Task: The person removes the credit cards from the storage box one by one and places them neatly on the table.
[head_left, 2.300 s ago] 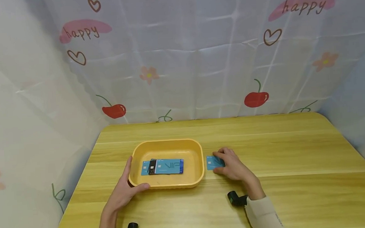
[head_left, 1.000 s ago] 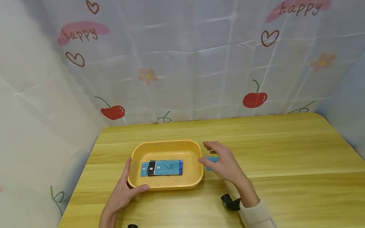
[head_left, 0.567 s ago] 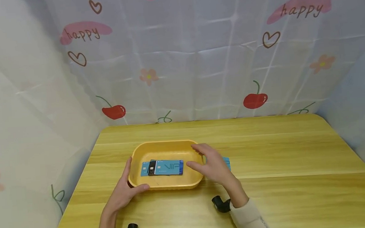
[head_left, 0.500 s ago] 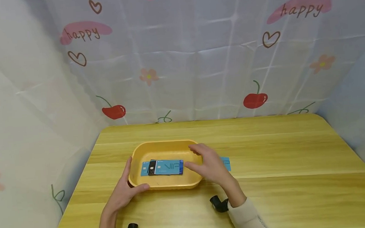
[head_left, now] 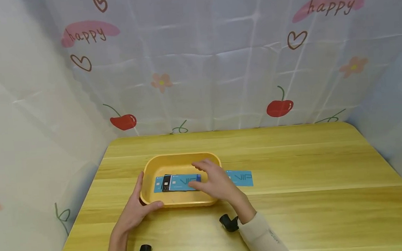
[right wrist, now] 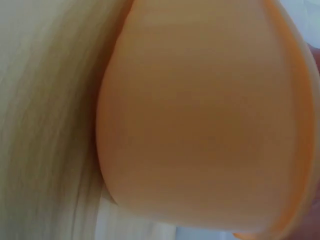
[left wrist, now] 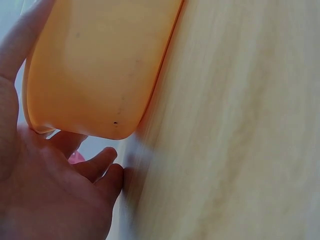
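Note:
My left hand (head_left: 133,212) holds the left end of a yellow plastic basin (head_left: 178,201), its thumb over the near rim and its fingers along the left side. In the left wrist view some of its fingers (left wrist: 100,164) lie below the basin's end wall. Several bank-style cards overlap in a pile inside the basin, a blue VIP card (head_left: 180,183) on top and a black card (head_left: 165,183) showing at its left. My right hand (head_left: 214,181) reaches over the basin's right rim with fingers parted and nothing between them, its thumb overlapping the pile's right end.
Another blue VIP card (head_left: 241,178) lies flat on the wooden table (head_left: 314,172), just right of the basin. A patterned white curtain (head_left: 212,86) hangs behind the table's far edge. Black wrist cameras stick out from both wrists.
My right hand has left the blue card on the table and moved left over the basin, uncovering that card. The left hand has stayed on the basin, and the pile looks the same.

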Demonstrator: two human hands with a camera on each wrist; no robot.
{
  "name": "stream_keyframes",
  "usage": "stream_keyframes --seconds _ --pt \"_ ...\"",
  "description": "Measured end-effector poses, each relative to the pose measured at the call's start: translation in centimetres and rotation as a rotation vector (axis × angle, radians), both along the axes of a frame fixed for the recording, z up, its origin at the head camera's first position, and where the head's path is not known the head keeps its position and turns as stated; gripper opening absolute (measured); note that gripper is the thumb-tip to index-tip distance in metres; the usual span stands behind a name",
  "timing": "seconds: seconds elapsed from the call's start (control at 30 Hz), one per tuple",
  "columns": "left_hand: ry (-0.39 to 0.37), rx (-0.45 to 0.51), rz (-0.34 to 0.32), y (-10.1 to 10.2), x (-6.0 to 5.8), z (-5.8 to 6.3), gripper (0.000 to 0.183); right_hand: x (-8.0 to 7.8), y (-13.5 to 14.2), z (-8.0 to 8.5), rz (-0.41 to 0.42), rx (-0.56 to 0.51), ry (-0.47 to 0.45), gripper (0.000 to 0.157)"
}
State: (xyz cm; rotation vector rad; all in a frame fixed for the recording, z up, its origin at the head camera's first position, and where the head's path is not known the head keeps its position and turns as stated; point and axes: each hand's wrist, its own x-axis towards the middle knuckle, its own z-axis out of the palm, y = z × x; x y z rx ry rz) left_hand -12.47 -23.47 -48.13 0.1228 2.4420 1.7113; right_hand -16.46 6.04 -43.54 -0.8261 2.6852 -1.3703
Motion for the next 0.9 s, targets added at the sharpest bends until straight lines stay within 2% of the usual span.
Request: stream_keyframes --seconds 0.5,0.7,0.9 --pt "0.003 -0.002 -0.008 -0.5 0.0 0.1 0.114 -0.6 -1.7 0.1 0.023 0.057 -0.053 0.065" --pt "-0.004 0.036 -0.015 -0.5 0.0 0.0 0.113 -0.9 -2.3 -0.1 0.049 0.046 -0.064 0.063" --pt "-0.010 0.066 -0.023 -0.1 0.0 -0.1 0.113 -1.1 -2.5 -0.5 0.037 0.060 -0.077 0.063"
